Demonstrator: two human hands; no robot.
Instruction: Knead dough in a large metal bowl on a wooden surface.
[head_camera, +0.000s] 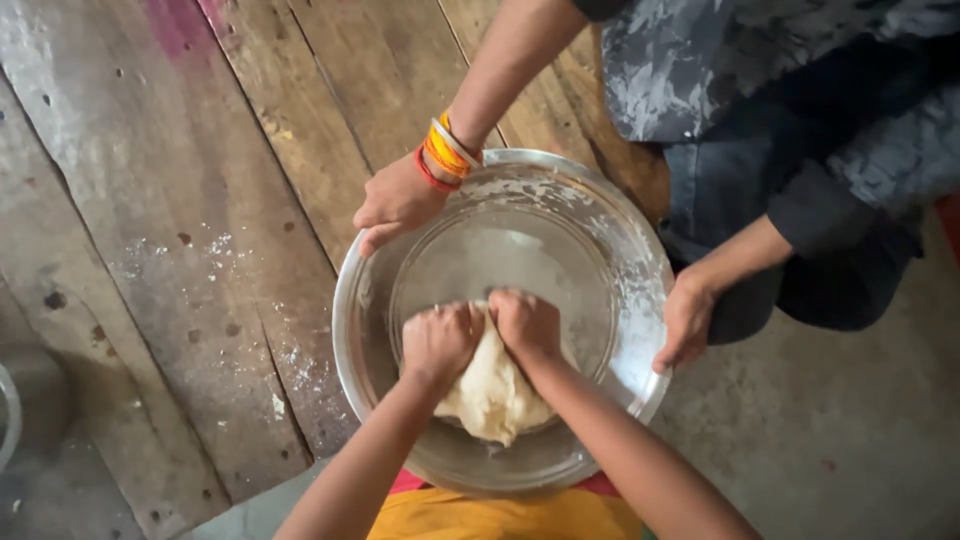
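Observation:
A wide steel bowl (640, 250) with floury walls sits on wooden planks. Inside it lies a pale lump of dough (493, 395). My left hand (438, 342) is clenched in a fist and presses down on the dough's upper left part. My right hand (526, 322) is also a fist, pushing into the dough beside the left one. Another person squats across from me. One of their hands (398, 200), with orange and red bangles at the wrist, grips the bowl's far left rim. Their other hand (685, 322) holds the right rim.
Worn wooden planks (200, 230) dusted with flour lie to the left of the bowl. Grey concrete floor (830, 430) spreads at the right. The edge of a grey round vessel (8, 410) shows at the far left. Orange cloth (500, 515) lies under my arms.

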